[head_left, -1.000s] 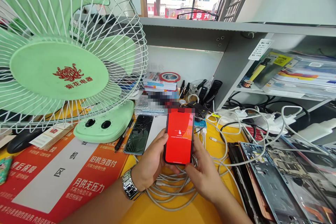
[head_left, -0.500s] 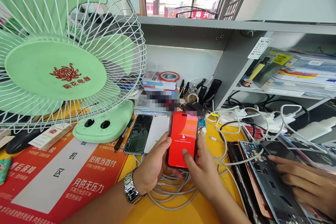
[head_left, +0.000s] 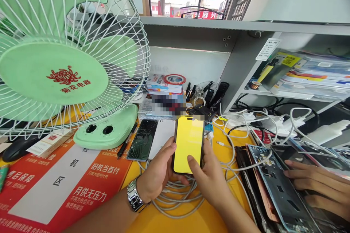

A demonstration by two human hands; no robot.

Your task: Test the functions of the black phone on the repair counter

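Note:
I hold a smartphone (head_left: 188, 142) upright above the yellow desk, its screen lit plain yellow. My left hand (head_left: 156, 174), with a metal watch on the wrist, wraps round the phone's left edge. From the right, my right hand (head_left: 207, 178) grips the other edge, and its thumb rests on the lower part of the screen. A cracked dark phone (head_left: 142, 140) and a white phone back (head_left: 162, 134) lie flat just left of the held phone. White cables (head_left: 177, 198) are coiled under my hands.
A green table fan (head_left: 62, 69) fills the left. Another person's hand (head_left: 317, 180) rests on disassembled phone frames (head_left: 276, 185) at the right. Tape roll (head_left: 175, 79), books and tools stand at the back. Shelves (head_left: 300, 76) with boxes are at the right; a mouse (head_left: 16, 147) lies far left.
The phone's screen has turned from red to yellow. My right thumb came onto the screen. Another person's hand came in at the right and settled on the phone frames.

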